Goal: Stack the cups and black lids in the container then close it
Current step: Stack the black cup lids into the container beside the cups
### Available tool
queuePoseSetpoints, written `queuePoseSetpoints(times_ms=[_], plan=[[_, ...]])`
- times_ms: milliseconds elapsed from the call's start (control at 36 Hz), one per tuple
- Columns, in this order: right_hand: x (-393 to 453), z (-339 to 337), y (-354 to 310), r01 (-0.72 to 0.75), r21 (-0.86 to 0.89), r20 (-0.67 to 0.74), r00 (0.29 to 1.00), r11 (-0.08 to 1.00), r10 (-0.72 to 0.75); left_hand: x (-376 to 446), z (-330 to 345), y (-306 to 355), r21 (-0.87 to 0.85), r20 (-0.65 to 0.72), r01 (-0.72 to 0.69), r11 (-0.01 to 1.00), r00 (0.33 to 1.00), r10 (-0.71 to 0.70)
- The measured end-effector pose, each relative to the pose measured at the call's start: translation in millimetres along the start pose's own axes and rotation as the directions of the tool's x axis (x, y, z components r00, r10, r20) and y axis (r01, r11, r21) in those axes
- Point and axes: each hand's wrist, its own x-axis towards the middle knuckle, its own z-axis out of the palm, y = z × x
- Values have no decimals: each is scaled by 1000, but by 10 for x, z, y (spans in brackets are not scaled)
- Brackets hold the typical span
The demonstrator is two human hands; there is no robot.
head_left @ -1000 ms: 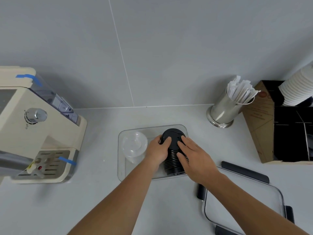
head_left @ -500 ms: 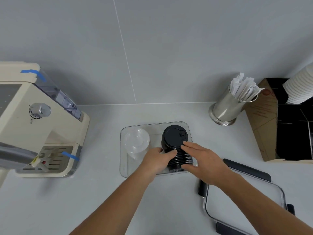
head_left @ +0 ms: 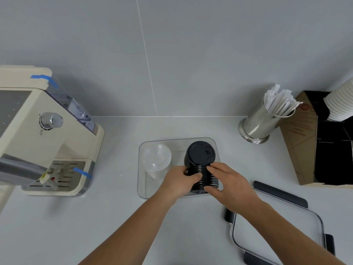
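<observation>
The stack of black lids is clasped from both sides: the left hand is wrapped around its lower ribs at 9 o'clock, and the right hand is pressed against it at 3 o'clock, fingers curled on the ridged edges. The stack is stood in the right half of the clear plastic container, its flat round top tilted toward 12 o'clock. In the left half of the container a nested stack of clear cups is seen, just beside the left hand. The container lid, transparent with dark latches, is laid on the counter at 4 o'clock, apart from the container.

Compared with half a second ago, the hands have been lowered down the stack, so more of its ribbed side is exposed above them.

At 2 o'clock a shiny steel canister is filled with paper-wrapped straws. A cream espresso machine, marked with blue tape, is placed at 9 o'clock.
</observation>
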Motion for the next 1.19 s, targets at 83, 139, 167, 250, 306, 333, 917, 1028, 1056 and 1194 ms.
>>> queuePoseSetpoints(times_ms=[83, 139, 167, 250, 306, 333, 917, 1028, 1056, 1194], plan=[[29, -58, -43, -7, 7, -10, 1000, 1000, 7, -115, -65, -46, 70, -60, -54, 996, 997, 58], [75, -109, -106, -7, 24, -49, 999, 1000, 9, -197, -179, -106, 86, -114, -61, 994, 991, 70], [114, -122, -161, -2, 33, -62, 998, 999, 4, -242, -265, -154, 90, -153, -48, 995, 986, 62], [261, -155, -352, 54, 56, -83, 995, 997, -49, -384, -539, -209, 216, -314, -103, 971, 934, 169], [392, -130, -513, 90, 91, -53, 995, 992, -85, -423, -714, -246, 291, -391, -146, 945, 884, 257], [469, -94, -603, 101, 129, -19, 995, 986, -100, -412, -804, -271, 315, -422, -149, 937, 863, 279], [805, 662, -1159, -592, 725, 413, 782, 351, 467, -139, -1151, -598, 44, -421, -5, 999, 907, 23], [840, 644, -1119, -600, 745, 450, 774, 290, 446, -137, -1149, -614, 73, -414, -22, 997, 909, 50], [842, 642, -1110, -597, 751, 453, 776, 281, 439, -132, -1145, -626, 77, -416, -24, 997, 908, 54], [842, 589, -1091, -622, 755, 500, 750, 207, 433, -134, -1146, -640, 63, -412, -13, 998, 910, 38]])
